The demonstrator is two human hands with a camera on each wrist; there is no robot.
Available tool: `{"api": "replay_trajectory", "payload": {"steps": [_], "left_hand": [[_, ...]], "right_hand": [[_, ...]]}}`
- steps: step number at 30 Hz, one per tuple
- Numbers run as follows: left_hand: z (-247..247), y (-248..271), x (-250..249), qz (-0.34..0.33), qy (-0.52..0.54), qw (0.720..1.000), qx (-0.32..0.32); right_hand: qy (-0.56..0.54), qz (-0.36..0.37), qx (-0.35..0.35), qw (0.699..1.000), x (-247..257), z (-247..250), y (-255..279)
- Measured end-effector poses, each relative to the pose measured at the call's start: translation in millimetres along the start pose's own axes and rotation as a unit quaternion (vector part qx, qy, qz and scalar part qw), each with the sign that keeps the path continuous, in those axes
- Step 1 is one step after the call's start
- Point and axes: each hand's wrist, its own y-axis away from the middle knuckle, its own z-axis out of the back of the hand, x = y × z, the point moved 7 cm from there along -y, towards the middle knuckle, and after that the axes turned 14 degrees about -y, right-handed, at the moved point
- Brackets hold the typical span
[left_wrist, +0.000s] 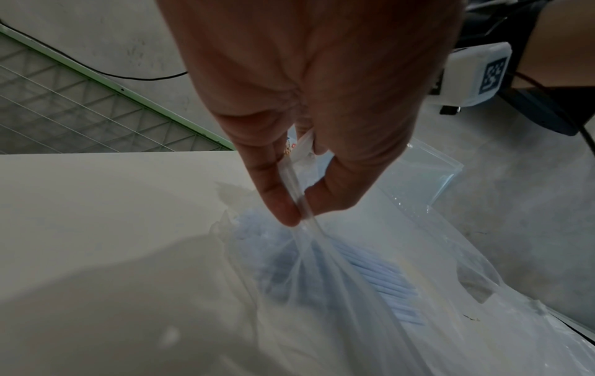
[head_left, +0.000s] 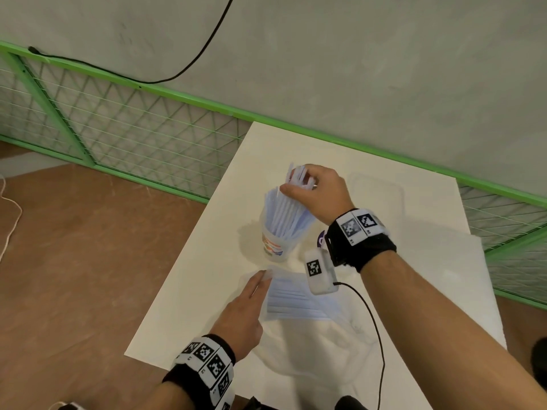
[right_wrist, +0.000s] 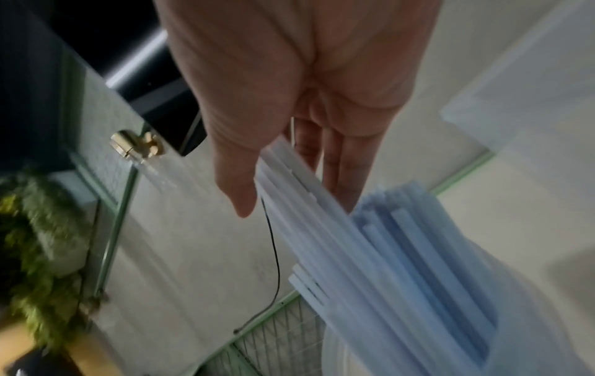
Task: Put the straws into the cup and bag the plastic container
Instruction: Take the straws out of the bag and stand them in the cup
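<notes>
The right hand (head_left: 318,189) clamps a bunch of straws (head_left: 299,177) above the cup (head_left: 276,241) at frame centre, feeding them in. The left hand (head_left: 244,313) pinches the bag (left_wrist: 309,203) of remaining straws lower down, steadying it. The container (head_left: 376,190) waits on the worktop (head_left: 192,306), right of the cup.

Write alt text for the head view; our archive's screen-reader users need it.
The right hand grips a bundle of pale straws above a cup already full of straws, while the left hand pinches a clear bag of more straws on a white table.
</notes>
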Motion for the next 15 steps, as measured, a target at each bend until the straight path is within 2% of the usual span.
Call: {"api": "replay_trajectory", "payload": {"steps": [3,6,8,11,13,15], "left_hand": [[2.4,-0.3,0.0,0.004,0.005,1.0,0.001],[3.6,-0.5,-0.1,0.007,-0.004,1.0,0.001],[3.8,-0.3,-0.6,0.004,-0.01,1.0,-0.001],[3.4,-0.4,-1.3,0.0,-0.017,1.0,0.0],[3.4,0.0,-0.5,0.007,-0.017,1.0,0.001],[3.8,0.1,-0.7,0.008,-0.018,1.0,0.001]], "right_hand": [[-0.11,0.003,-0.05,0.993,-10.6,8.9,6.5],[-0.028,0.079,-0.076,0.994,-1.7,15.8,22.6],[0.059,0.109,-0.022,0.992,-2.2,2.6,34.6],[0.194,0.09,0.074,0.974,-25.9,-25.3,49.2],[0.259,0.101,0.102,0.955,-40.7,-38.0,58.5],[0.258,0.114,0.097,0.955,-46.7,-39.9,60.7]]}}
